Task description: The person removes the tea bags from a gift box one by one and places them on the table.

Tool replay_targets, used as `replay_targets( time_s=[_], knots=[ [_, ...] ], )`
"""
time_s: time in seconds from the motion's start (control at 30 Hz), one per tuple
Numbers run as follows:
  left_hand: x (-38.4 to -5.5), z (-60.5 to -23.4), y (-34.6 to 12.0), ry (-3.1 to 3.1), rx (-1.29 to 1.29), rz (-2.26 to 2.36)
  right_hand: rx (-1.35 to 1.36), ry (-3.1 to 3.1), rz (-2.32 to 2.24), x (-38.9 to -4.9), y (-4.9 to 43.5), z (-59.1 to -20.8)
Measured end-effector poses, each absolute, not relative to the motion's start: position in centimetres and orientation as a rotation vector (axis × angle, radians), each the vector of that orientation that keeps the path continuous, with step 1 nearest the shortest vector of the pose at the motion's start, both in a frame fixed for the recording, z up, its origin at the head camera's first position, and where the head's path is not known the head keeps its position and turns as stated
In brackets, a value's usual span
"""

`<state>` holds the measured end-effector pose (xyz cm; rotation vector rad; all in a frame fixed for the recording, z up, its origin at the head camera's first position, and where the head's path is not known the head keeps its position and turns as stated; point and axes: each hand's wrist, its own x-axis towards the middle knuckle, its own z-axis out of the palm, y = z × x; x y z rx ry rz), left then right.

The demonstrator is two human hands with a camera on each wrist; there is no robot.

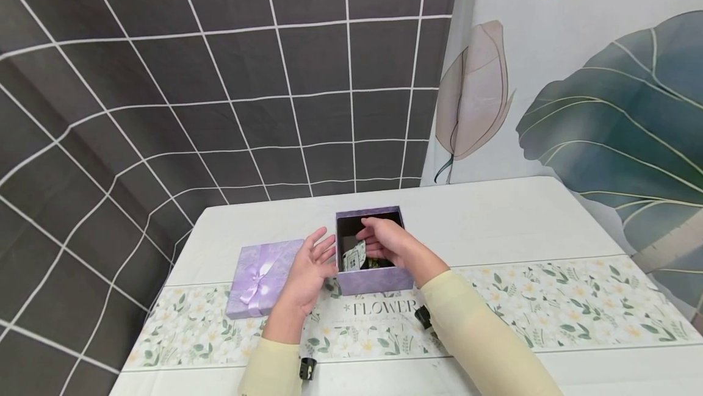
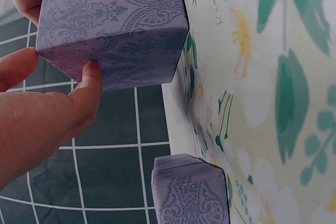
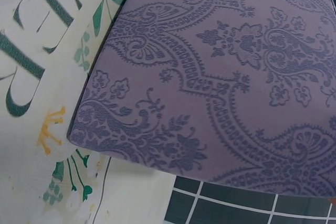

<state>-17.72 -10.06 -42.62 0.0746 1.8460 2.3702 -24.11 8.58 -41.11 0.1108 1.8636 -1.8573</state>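
A purple patterned box (image 1: 376, 282) stands uncovered on the table, its inside dark. In it, a small pale printed packet (image 1: 354, 257) leans toward the left wall, with something dark green and yellowish beside it. My right hand (image 1: 387, 240) reaches over the right wall into the box, its fingers extended leftward near the packet. At the box's left side is my left hand (image 1: 310, 271), fingers spread and loosely bent. In the left wrist view its fingertips are right at the box wall (image 2: 115, 51). The right wrist view shows mostly the outer wall (image 3: 210, 77); the right hand is largely hidden.
Left of the box lies a purple lid (image 1: 263, 277) with a lilac ribbon bow, partly behind the left hand. A white tablecloth (image 1: 494, 225) with a flowered band covers the table. Behind it hang a dark gridded cloth (image 1: 313, 121) and a leaf-printed cloth (image 1: 494, 140).
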Motion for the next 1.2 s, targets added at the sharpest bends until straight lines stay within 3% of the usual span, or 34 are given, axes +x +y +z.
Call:
replay_targets(
  time_s=[0.67,1.2],
  knots=[
    [-17.3,-42.3,-9.7,1.869,0.065,2.359,0.065,1.828,-1.871,-23.8,9.0,-40.6],
    [-17.5,-42.7,-9.8,1.900,0.044,2.357,-0.068,1.765,-1.997,-23.4,11.8,-36.7]
  ],
)
